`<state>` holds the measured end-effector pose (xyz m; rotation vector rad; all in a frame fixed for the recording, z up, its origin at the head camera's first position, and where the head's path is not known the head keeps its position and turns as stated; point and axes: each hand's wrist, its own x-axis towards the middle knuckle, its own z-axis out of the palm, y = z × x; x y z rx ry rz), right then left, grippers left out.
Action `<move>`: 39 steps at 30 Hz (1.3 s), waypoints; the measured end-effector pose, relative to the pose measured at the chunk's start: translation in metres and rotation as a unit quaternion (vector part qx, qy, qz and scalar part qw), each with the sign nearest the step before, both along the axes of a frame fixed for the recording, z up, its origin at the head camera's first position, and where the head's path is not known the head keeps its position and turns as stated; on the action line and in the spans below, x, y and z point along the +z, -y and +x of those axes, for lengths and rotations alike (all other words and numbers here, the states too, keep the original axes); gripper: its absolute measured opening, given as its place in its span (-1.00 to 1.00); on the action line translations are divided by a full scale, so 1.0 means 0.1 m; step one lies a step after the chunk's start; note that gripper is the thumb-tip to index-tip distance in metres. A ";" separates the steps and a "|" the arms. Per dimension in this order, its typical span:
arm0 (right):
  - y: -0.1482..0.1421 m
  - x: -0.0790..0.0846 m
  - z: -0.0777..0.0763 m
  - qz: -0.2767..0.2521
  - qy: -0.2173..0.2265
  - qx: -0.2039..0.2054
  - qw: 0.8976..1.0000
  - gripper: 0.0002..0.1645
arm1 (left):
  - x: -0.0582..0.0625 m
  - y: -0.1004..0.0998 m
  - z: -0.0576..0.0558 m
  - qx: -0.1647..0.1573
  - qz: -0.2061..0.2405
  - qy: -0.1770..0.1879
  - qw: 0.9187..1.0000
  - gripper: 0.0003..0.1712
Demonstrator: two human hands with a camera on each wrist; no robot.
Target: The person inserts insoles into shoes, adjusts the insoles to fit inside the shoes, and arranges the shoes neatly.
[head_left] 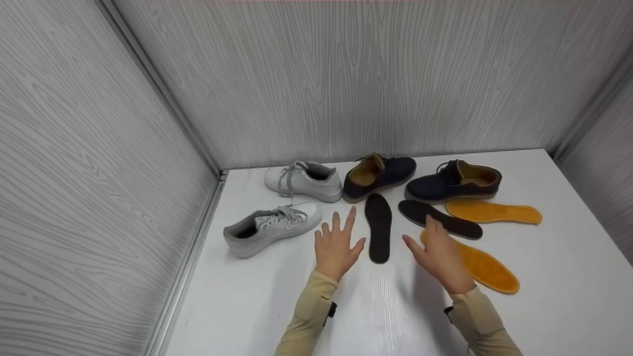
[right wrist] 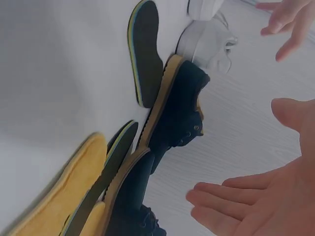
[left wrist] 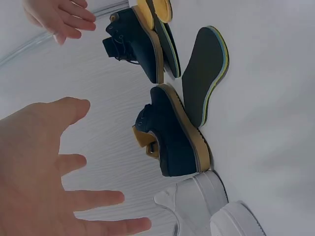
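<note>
Two bare hands in beige sleeves [head_left: 304,316] hover above a white tabletop [head_left: 366,316] set with shoes and loose insoles. The left hand [head_left: 337,249] holds its grip spread wide, the fingers fanned and the thumb out. The right hand [head_left: 443,261] is also extended, its fingers lying close together and its thumb well apart.

Between the hands, just beside the left thumb, lies an upright dark insole [head_left: 380,230], pointing toward the back wall. A slanted dark insole [head_left: 455,226] rests under the line of the right fingertips, which cover a little of it in the head view. A front yellow insole [head_left: 489,269] runs partly behind the right hand and out to its right; a rear yellow insole [head_left: 499,211] lies farther back.

Beyond the insoles, two navy shoes [head_left: 455,183] line the back of the tabletop before a wood-grain wall [head_left: 346,74]. To the left hand's left sit two white sneakers [head_left: 309,185], one behind the other, their gray laces [head_left: 284,214] loose.
</note>
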<state>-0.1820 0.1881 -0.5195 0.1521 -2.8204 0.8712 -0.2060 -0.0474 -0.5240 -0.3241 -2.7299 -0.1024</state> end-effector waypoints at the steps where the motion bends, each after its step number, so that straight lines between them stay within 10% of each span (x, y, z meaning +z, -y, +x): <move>1: 0.04 0.00 -0.01 -0.004 0.003 -0.002 1.000 -0.01 | 0.00 0.03 -0.01 0.000 0.004 -0.008 1.000 -0.15; 23: 1.26 0.06 -0.32 -0.006 -0.029 0.029 0.999 -0.51 | -0.06 1.33 -0.51 -0.014 0.060 -0.109 0.992 -0.65; 39: 1.70 0.06 -0.34 -0.012 0.001 0.051 0.999 -0.54 | -0.08 2.09 -0.51 0.007 0.024 -0.131 0.991 -0.71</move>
